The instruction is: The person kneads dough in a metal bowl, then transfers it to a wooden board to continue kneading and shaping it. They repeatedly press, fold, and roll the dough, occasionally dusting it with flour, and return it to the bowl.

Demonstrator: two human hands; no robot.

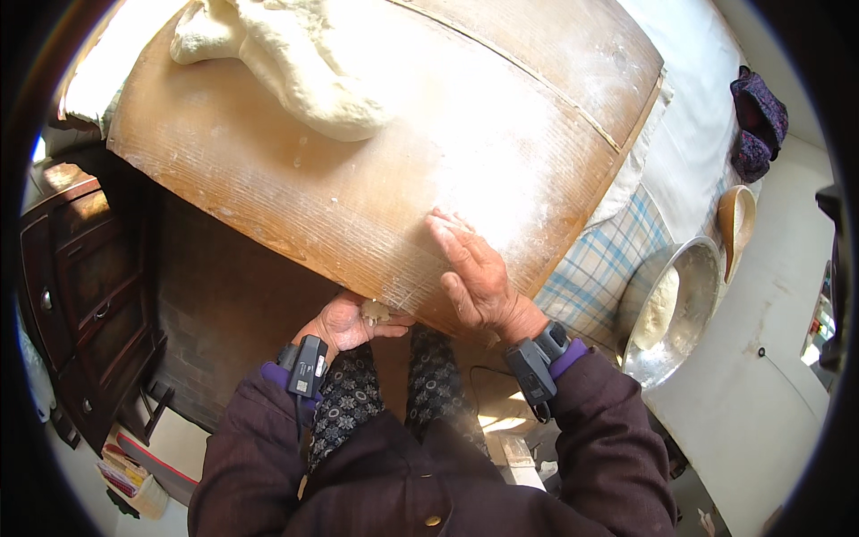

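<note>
My left hand is palm up at the near edge of a floured wooden board, with a small clump of dough scraps lying on its fingers. My right hand rests on edge on the board near its right corner, fingers together and thumb apart, holding nothing. A large folded piece of pale dough lies at the board's far left. Flour and a few crumbs are scattered over the wood, and bright light washes out part of the surface.
Right of the board, a metal bowl with a piece of dough sits tilted by a checked cloth. Beyond it are a gourd scoop and a patterned fabric item. A dark wooden cabinet stands at left.
</note>
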